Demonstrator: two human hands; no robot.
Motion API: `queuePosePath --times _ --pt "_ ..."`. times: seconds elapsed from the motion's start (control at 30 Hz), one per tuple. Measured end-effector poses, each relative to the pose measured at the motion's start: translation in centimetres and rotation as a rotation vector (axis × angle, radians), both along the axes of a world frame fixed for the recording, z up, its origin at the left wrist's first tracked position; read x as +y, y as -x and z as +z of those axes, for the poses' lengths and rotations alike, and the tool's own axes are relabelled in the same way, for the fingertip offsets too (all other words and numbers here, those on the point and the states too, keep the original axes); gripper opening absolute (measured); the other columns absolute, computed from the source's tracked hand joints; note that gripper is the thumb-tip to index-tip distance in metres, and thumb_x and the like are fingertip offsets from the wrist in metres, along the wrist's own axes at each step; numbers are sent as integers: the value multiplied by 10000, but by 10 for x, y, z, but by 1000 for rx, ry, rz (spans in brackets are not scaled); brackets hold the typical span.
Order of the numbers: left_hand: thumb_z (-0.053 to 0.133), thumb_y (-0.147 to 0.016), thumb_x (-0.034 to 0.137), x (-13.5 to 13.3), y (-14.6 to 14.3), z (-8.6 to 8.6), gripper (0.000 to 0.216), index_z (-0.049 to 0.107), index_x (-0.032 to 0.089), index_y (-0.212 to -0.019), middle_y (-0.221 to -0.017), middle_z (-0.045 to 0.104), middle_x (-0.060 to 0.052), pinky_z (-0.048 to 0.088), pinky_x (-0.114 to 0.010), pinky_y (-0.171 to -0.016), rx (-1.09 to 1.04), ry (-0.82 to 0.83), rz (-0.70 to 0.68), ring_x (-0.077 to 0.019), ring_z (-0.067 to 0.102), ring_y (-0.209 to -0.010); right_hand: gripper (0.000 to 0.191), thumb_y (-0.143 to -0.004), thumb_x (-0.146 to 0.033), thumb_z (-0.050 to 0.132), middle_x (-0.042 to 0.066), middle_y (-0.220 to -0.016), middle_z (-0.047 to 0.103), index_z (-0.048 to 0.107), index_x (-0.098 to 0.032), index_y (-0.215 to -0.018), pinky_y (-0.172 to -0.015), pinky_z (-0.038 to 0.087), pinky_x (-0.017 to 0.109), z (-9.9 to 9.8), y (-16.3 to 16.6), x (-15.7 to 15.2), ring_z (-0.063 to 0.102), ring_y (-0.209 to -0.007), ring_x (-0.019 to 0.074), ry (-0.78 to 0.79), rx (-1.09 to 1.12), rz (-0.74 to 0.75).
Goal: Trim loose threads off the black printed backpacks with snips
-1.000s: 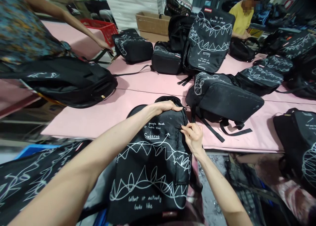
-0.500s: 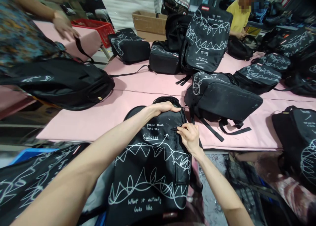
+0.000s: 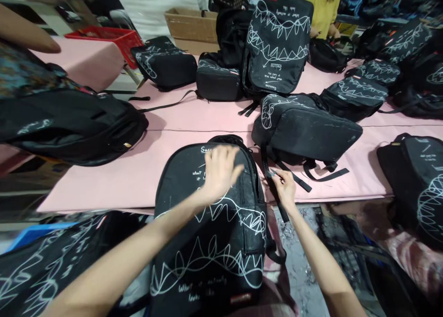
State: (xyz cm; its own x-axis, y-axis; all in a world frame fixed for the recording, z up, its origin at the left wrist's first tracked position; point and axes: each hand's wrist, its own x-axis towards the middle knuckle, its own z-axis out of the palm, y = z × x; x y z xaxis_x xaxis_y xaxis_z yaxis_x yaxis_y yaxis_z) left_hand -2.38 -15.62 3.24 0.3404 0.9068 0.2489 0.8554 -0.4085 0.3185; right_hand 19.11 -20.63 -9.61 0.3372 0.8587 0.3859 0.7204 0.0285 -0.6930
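A black backpack (image 3: 194, 231) with white scribbled lines and lettering stands upright in front of me, against the near edge of the pink table. My left hand (image 3: 221, 169) is over its upper front, fingers stretched out and slightly blurred. It covers part of the lettering; whether it touches the cloth I cannot tell. To the right of the bag, my right hand (image 3: 285, 187) is closed in a pinch beside a hanging black strap (image 3: 281, 206). A small dark pointed tool (image 3: 272, 173) shows at its fingertips; its kind is too small to make out.
Similar backpacks lie on the pink table (image 3: 204, 118), one close by on the right (image 3: 308, 130). Another person's arm (image 3: 27, 31) is at the far left, by a black bag (image 3: 76, 123). A person in yellow (image 3: 321, 12) stands at the back. A red crate (image 3: 110, 42) is at left.
My left hand has moved from the bag's top edge down over its front. My right hand has moved right, off the bag, to beside the strap. The other person's hand at left is out of sight.
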Motion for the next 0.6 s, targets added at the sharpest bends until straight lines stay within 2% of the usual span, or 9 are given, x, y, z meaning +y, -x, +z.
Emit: queuePosePath --times 0.07,0.17,0.23,0.33,0.4,0.47,0.5,0.53,0.6 --pt "567 -772 436 -44 -2 -21 571 452 209 -1284 -1166 549 -141 310 -462 -928 83 56 -83 -325 441 -1106 300 -829 -370 487 69 -855 594 662 -138 -906 -690 432 311 -27 -27 -1 548 -767 187 75 -80 -97" --pt "629 -727 413 -88 -4 -47 611 455 230 -1283 -1142 559 -139 321 -464 -916 141 120 -36 -335 436 -1114 342 -834 -387 469 106 -855 600 650 -104 -898 -711 418 347 -51 -51 2 530 -784 214 114 -137 -125" --pt "619 -733 392 -98 -2 -56 605 452 224 -1290 -1120 573 -145 348 -465 -876 173 151 29 -339 462 -1082 338 -828 -371 495 145 -946 605 623 -95 -977 -772 400 396 -51 -53 5 519 -883 248 122 -168 -121" --pt "525 -786 338 -94 5 -59 589 402 173 -1338 -948 634 -149 389 -447 -799 238 247 62 -322 561 -914 373 -836 -300 506 190 -1160 552 536 -105 -1153 -883 335 497 -26 -32 3 448 -1099 299 68 -280 -84" --pt "435 -816 290 -89 10 -61 589 344 114 -1371 -797 651 -135 414 -420 -747 270 365 62 -298 604 -784 366 -866 -238 458 160 -1242 523 495 -144 -1218 -949 295 511 -5 -6 -11 401 -1194 275 -22 -362 65" --pt "373 -819 237 -86 17 -61 604 277 74 -1393 -711 646 -106 432 -372 -700 239 475 64 -264 618 -707 347 -884 -199 426 107 -1254 539 504 -193 -1222 -998 291 462 11 22 -32 406 -1221 218 -89 -412 365" --pt "359 -813 213 -87 21 -60 616 245 72 -1401 -684 638 -81 436 -342 -680 191 511 66 -241 617 -682 342 -885 -206 438 83 -1255 547 514 -214 -1218 -1014 289 446 15 35 -44 403 -1233 203 -75 -454 545" --pt "350 -806 193 -89 26 -58 626 216 86 -1408 -654 623 -47 437 -309 -663 119 534 68 -213 612 -657 329 -885 -216 450 69 -1252 557 530 -230 -1204 -1024 282 451 17 45 -54 407 -1236 200 -48 -487 643" --pt "342 -803 182 -98 39 -52 629 184 143 -1411 -581 561 25 430 -254 -622 -50 535 93 -162 586 -596 301 -888 -236 467 51 -1228 583 559 -245 -1174 -1034 256 495 15 56 -69 422 -1231 214 24 -529 700"
